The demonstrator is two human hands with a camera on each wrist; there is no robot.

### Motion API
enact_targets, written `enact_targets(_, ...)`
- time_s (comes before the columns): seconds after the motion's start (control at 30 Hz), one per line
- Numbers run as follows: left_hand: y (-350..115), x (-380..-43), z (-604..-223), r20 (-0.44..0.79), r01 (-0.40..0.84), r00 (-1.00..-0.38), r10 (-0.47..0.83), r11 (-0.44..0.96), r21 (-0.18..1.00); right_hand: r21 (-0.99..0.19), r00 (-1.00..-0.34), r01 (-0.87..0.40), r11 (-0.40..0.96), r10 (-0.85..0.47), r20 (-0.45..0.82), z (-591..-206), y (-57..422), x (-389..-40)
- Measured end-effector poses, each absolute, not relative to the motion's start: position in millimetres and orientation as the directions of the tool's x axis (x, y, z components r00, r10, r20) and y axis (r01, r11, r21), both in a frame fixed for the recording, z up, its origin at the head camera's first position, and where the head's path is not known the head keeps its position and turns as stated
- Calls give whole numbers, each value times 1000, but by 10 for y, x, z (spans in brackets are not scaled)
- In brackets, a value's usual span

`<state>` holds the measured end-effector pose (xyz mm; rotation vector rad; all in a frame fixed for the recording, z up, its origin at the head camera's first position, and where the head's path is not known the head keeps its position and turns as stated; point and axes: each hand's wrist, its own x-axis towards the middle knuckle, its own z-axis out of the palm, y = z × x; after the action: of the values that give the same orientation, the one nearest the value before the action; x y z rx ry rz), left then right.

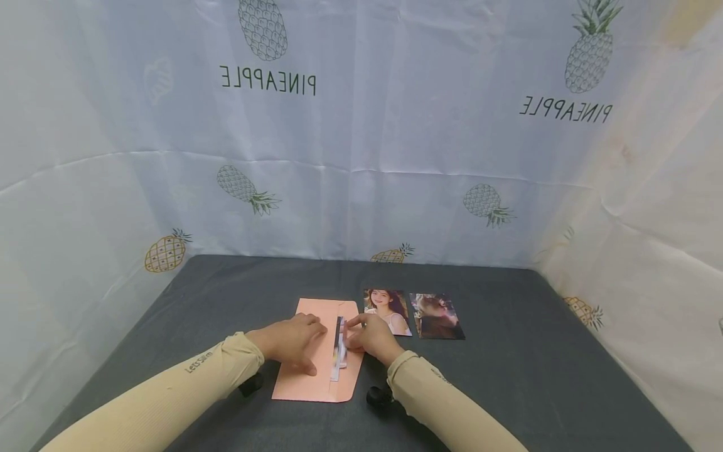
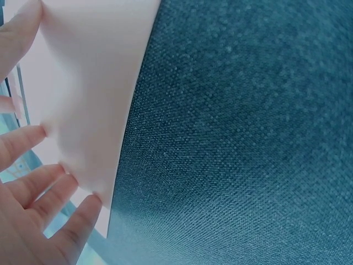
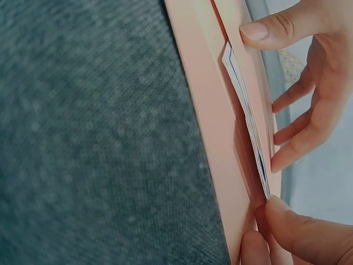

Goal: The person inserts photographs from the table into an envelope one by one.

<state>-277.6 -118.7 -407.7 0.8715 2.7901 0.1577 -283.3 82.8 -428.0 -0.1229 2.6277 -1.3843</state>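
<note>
A salmon-pink envelope (image 1: pixel 307 383) lies flat on the dark table, its opening along the right side. Photo prints (image 1: pixel 336 361) stick partly out of that opening; in the right wrist view their white edges (image 3: pixel 247 110) show as a thin stack. My left hand (image 1: pixel 289 342) rests spread on the envelope's face, fingertips touching the paper, as the left wrist view also shows. At the stack's far end, my right hand (image 1: pixel 375 338) pinches the prints' edge between thumb (image 3: pixel 292 223) and fingers. How far the prints reach inside is hidden.
Right of the envelope lie two loose photos: a portrait (image 1: pixel 386 307) partly behind my right hand, and a darker, glare-covered print (image 1: pixel 437 317). The dark tabletop (image 1: pixel 508 376) is enclosed by white pineapple-print curtains (image 1: pixel 361 125) at the back and sides.
</note>
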Motion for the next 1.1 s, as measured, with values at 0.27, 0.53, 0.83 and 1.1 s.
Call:
enact_targets(0.27, -1184, -2767, -4069, -162, 557, -799, 578, 815, 161, -822, -986, 9, 569, -134, -103, -4285, 809, -2833)
enact_targets(0.53, -1184, -2775, -4075, -167, 558, -799, 577, 816, 153, -801, -987, 11, 599, -119, -103, -4296, 794, -2854)
enact_targets(0.83, -1189, -2787, -4086, -162, 563, -798, 581, 813, 148, -782, -989, -31, 622, -132, -66, -4274, 790, -2846)
enact_targets(1.1, -1187, -2788, -4092, -171, 558, -799, 576, 817, 145, -773, -989, -42, 633, -134, -55, -4280, 788, -2852)
